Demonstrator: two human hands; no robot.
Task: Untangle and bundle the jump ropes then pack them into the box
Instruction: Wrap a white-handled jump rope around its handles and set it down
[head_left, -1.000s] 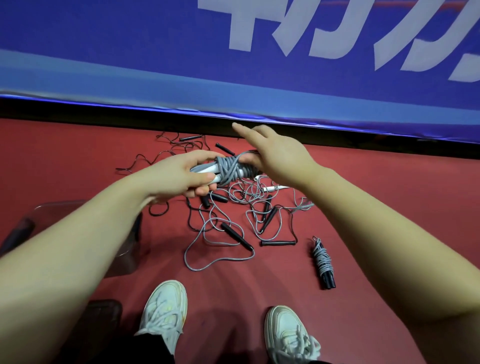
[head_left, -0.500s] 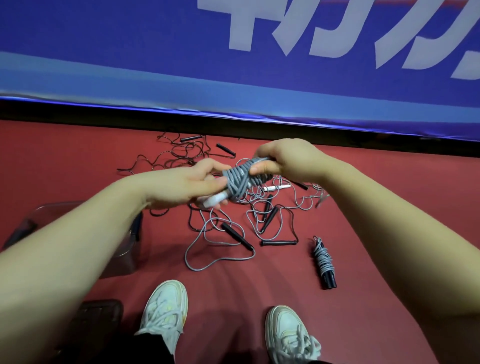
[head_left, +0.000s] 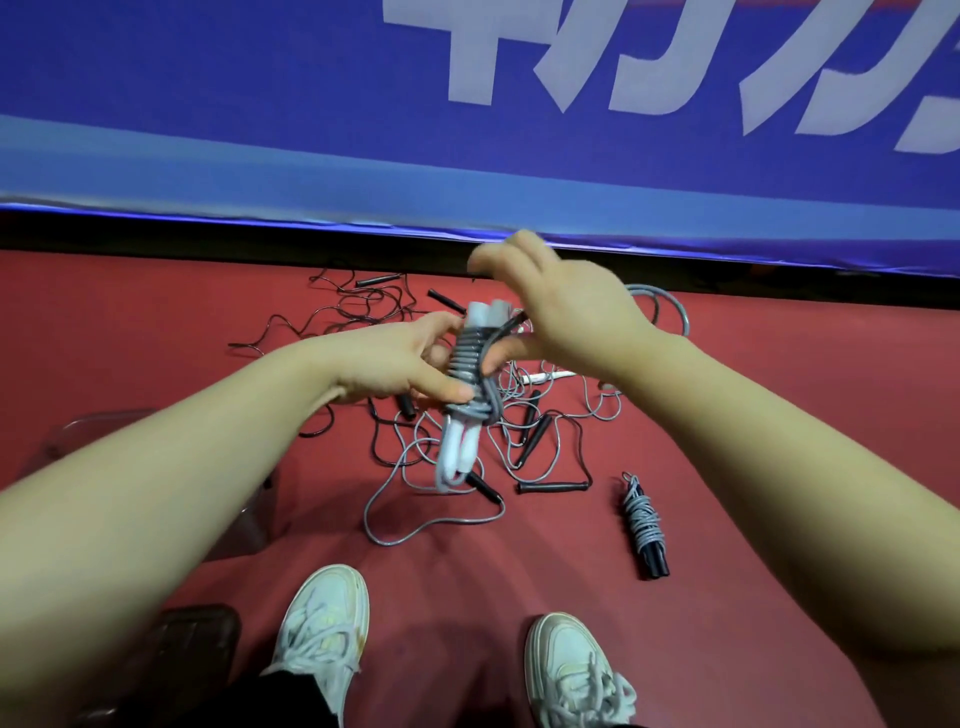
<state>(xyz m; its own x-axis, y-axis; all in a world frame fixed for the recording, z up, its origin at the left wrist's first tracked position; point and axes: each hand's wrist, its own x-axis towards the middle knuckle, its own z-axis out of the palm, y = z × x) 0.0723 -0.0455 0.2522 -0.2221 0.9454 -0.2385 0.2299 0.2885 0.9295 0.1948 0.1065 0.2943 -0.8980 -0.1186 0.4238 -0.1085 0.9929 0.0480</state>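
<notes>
Flooring (head_left: 753, 415) in red holds a clear box (head_left: 78, 428) at left, tangled ropes (head_left: 537, 436) and one finished bundle (head_left: 644, 525). Above the tangle, the left hand (head_left: 395, 364) grips a cord-wound white-handled rope (head_left: 467, 358). The blurred right hand (head_left: 566, 317) seems to pinch its cord.

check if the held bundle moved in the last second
Yes. The bundle has swung from lying along the banner edge to nearly upright, white handles pointing down toward the left shoe.

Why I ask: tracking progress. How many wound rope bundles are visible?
2. A grey cord bundle with white handles is held between left hand and right hand; a grey cord bundle with black handles lies on the red floor at right. Others may be hidden.
</notes>
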